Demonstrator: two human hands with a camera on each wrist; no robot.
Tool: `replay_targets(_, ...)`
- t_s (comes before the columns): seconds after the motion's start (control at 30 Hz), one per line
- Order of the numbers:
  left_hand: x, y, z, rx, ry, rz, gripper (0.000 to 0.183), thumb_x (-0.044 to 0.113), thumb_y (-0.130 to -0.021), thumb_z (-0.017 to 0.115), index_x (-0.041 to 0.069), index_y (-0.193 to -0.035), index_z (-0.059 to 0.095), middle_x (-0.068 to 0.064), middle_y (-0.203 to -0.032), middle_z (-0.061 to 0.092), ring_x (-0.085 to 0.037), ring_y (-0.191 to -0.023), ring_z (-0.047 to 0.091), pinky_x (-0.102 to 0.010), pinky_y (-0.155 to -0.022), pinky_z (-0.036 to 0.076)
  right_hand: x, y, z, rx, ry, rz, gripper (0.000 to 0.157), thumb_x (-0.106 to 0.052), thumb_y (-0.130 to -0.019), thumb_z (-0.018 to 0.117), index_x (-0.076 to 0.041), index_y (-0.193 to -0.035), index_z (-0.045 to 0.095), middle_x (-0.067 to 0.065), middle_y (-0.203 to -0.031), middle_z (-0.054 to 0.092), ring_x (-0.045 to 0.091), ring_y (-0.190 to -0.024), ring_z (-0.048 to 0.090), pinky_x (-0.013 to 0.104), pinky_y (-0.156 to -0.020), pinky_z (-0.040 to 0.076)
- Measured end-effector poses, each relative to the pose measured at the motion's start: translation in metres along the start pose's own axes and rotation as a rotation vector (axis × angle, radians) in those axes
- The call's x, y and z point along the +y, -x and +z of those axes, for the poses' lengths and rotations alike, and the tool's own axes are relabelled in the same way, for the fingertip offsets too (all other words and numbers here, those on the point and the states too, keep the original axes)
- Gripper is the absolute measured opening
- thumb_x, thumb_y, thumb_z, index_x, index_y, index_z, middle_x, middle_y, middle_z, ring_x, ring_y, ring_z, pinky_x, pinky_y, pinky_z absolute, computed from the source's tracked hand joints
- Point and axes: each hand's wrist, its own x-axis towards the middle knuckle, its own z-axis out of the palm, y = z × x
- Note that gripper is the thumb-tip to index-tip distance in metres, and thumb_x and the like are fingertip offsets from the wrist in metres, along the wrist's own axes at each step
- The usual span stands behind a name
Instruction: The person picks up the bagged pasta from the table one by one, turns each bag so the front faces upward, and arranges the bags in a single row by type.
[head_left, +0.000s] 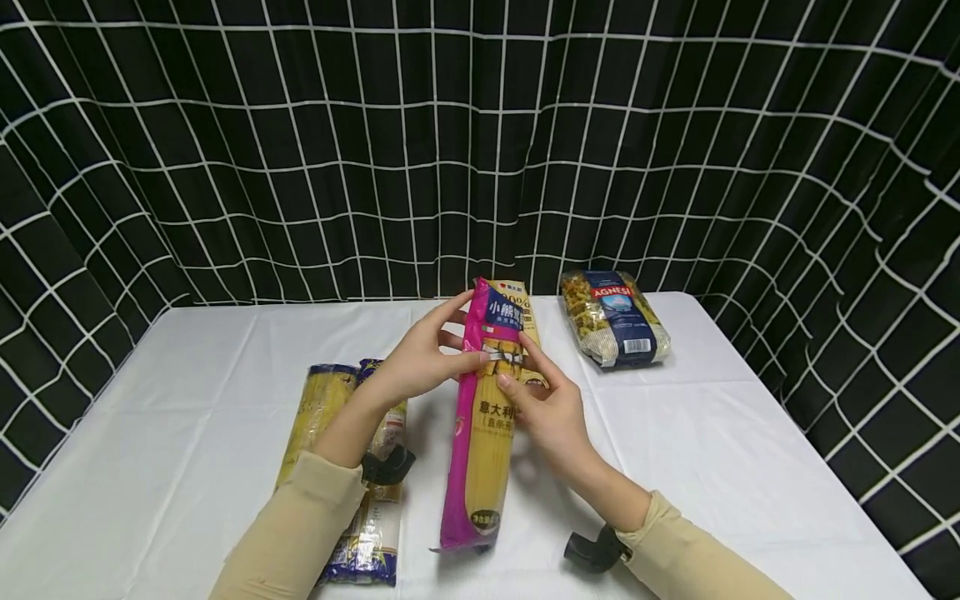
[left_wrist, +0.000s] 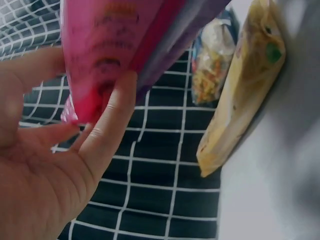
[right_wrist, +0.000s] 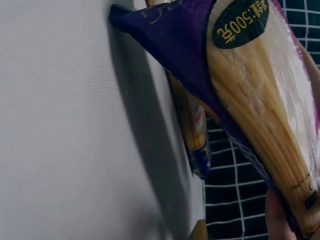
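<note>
Both hands hold a pink-edged pack of spaghetti (head_left: 491,450) upright-tilted over the middle of the white table. My left hand (head_left: 423,354) pinches its upper left side, thumb on the front and fingers behind. Lower on the right edge, my right hand (head_left: 555,412) grips it with the thumb on the front. The left wrist view shows the pack's pink back (left_wrist: 107,45) against the left fingers. In the right wrist view, the clear front (right_wrist: 255,90) shows straight strands, and the pack's lower end is near the tabletop. Behind it lies a yellow pasta pack (head_left: 531,321), partly hidden.
Two long pasta packs, one yellow (head_left: 322,400) and one blue-ended (head_left: 367,550), lie side by side under the left forearm. A bag of coloured pasta (head_left: 615,317) lies at the back right of the table (head_left: 697,450). A black gridded curtain (head_left: 472,150) surrounds the table.
</note>
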Motion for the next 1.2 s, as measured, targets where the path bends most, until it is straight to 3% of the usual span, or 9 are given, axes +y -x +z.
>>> replay_targets(0.4,-0.006,-0.001,0.003,0.049,-0.035,-0.046,0.077,0.003,-0.083,0.066,0.020,-0.149,0.030,-0.010,-0.126,0.051,-0.022,-0.097,0.062,-0.032,-0.070,0.057,0.002,0.004,0.001,-0.048,0.008,-0.015,0.060,-0.019,-0.092,0.063,-0.032,-0.145,0.038,0.010,-0.127,0.043,0.019,-0.084,0.063,0.040,-0.068,0.057)
replay_targets(0.6,-0.011,-0.001,-0.002,0.061,0.035,-0.063,0.074,-0.004,-0.084,0.059,0.017,-0.148,0.030,-0.010,-0.126,0.051,-0.022,-0.096,0.062,-0.033,-0.069,0.057,0.007,0.003,0.002,0.007,0.018,0.008,0.055,-0.014,-0.095,0.056,-0.028,-0.145,0.038,0.008,-0.126,0.050,0.019,-0.085,0.062,0.040,-0.071,0.057)
replay_targets(0.77,-0.015,-0.003,-0.006,0.072,0.093,-0.055,0.069,-0.008,-0.085,0.054,0.015,-0.146,0.034,-0.012,-0.125,0.052,-0.024,-0.092,0.064,-0.034,-0.064,0.056,0.016,0.006,0.007,-0.004,-0.006,0.077,0.052,-0.014,-0.097,0.053,-0.030,-0.144,0.038,0.009,-0.127,0.050,0.020,-0.084,0.063,0.043,-0.068,0.057)
replay_targets(0.97,-0.018,-0.002,-0.008,0.067,0.109,-0.073,0.068,-0.010,-0.087,0.052,0.016,-0.147,0.032,-0.014,-0.128,0.051,-0.028,-0.095,0.063,-0.035,-0.067,0.056,0.021,0.009,0.010,-0.037,-0.030,0.140,0.057,-0.018,-0.095,0.058,-0.031,-0.146,0.035,0.012,-0.131,0.050,0.025,-0.074,0.065,0.045,-0.065,0.057)
replay_targets(1.2,-0.017,-0.003,-0.008,0.068,0.084,-0.127,0.071,-0.001,-0.087,0.057,0.019,-0.149,0.028,-0.012,-0.129,0.052,-0.025,-0.096,0.063,-0.034,-0.068,0.057,0.019,0.003,0.006,-0.030,-0.117,0.105,0.063,-0.009,-0.088,0.067,-0.033,-0.141,0.042,0.013,-0.123,0.054,0.018,-0.079,0.069,0.049,-0.065,0.056)
